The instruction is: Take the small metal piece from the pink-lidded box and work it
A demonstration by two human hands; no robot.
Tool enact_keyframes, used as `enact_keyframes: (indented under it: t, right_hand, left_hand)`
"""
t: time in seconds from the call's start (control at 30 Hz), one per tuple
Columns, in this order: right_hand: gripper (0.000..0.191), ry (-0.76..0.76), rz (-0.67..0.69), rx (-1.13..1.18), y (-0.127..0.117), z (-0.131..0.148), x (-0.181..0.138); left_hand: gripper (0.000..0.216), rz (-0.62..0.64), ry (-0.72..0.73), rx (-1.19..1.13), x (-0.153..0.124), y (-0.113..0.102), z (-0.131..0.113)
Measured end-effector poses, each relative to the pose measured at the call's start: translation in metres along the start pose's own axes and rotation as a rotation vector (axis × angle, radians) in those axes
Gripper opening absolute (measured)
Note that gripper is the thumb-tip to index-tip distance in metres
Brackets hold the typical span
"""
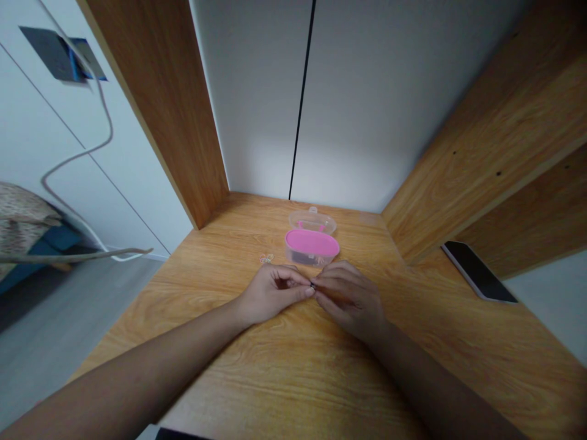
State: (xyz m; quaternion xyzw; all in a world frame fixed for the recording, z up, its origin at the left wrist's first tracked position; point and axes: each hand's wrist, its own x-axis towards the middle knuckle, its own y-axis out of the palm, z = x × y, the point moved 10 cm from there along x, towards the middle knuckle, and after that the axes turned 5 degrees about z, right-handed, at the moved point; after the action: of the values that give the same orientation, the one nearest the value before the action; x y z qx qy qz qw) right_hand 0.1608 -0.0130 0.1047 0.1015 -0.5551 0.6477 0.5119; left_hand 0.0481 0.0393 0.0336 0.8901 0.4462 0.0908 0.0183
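Both hands rest low over the wooden desk [275, 379] near the middle of the view, and their fingertips meet. The left hand [270, 296] comes in from seven o'clock with its thumb and forefinger pressed together on a small dark item [312, 285]. The right hand [351, 299] comes in from five o'clock, knuckles up, and its fingertips close on the same item from the other side. The item is therefore pinched between the two hands, just above the desk top, and it is too small to tell what it is. At twelve o'clock from the hands, just beyond the fingers but apart from them, stands an oval pink box [312, 244]. Its clear lid [312, 221] is swung open and lies behind it. At eleven o'clock from the left hand, near the box's left end, a few pale little loops [266, 258] lie flat on the wood. Well away at three o'clock, a dark phone [479, 271] lies screen up beside the wooden side panel [481, 159]. Off the desk at ten o'clock, a grey cable [94, 146] hangs down from a wall plate [57, 55] on the white wall.
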Motion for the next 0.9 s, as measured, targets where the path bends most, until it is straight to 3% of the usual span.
enact_keyframes:
  t: [0.17,0.37,0.47,0.67,0.9]
  right_hand:
    - [0.028,0.09,-0.034,-0.032,-0.006,-0.009,-0.002]
    - [0.014,0.288,-0.275,-0.252,-0.033,-0.036,-0.012]
    - [0.007,0.386,-0.332,-0.308,-0.037,-0.054,-0.017]
    - [0.013,0.537,-0.401,-0.328,-0.039,-0.084,-0.025]
    - [0.017,0.568,-0.392,-0.339,-0.037,-0.091,-0.025]
  left_hand:
    - [0.033,-0.046,0.003,0.066,-0.001,-0.006,-0.007]
    - [0.043,-0.223,0.039,0.104,-0.003,-0.028,-0.012]
    - [0.042,-0.274,0.053,0.088,-0.004,-0.033,-0.012]
    - [0.036,-0.365,0.109,0.107,-0.007,-0.045,-0.022]
    - [0.027,-0.516,0.154,0.221,-0.01,-0.072,-0.032]
